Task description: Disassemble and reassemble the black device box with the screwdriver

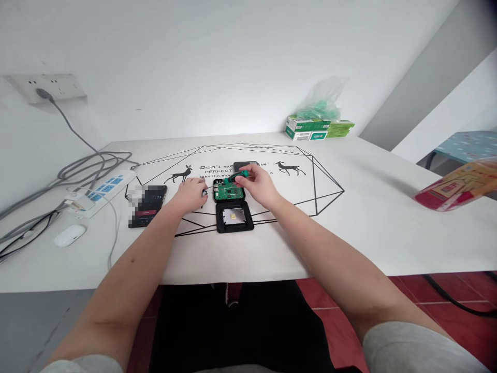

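Beside the circuit board [230, 192], curled hands [259, 184], left grip unclear.

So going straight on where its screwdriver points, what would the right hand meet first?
Likely the left hand: the screwdriver in the right hand points toward it, across the green circuit board. Depth is unclear; tip and hand may be touching.

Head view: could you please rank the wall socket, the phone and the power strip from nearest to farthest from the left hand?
1. Phone: just to the left of the left hand.
2. Power strip: mostly farther left, past the phone.
3. Wall socket: far left, above the power strip.
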A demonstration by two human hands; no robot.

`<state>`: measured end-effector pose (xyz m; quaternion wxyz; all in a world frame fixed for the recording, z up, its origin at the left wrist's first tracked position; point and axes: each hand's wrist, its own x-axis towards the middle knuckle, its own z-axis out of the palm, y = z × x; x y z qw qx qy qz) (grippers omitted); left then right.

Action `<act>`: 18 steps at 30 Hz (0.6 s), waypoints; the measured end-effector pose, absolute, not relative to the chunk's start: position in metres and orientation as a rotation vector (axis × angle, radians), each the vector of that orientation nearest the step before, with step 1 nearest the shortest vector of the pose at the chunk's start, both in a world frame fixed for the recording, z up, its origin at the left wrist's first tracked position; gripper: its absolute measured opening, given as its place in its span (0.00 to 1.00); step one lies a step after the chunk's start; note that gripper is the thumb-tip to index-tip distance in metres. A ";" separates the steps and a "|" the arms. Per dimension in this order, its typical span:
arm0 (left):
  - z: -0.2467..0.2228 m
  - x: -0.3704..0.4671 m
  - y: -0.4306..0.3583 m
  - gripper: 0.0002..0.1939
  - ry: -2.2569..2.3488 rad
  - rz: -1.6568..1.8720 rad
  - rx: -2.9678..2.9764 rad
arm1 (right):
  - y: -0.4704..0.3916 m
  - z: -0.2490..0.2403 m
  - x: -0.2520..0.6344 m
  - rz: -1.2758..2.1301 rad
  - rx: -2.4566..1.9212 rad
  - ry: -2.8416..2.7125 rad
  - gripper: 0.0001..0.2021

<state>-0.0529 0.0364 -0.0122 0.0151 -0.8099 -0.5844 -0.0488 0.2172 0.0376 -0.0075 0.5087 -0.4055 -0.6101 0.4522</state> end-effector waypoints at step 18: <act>-0.018 -0.057 0.042 0.20 -1.784 -0.164 -2.544 | 0.037 -0.017 0.210 0.853 -1.183 -1.723 0.19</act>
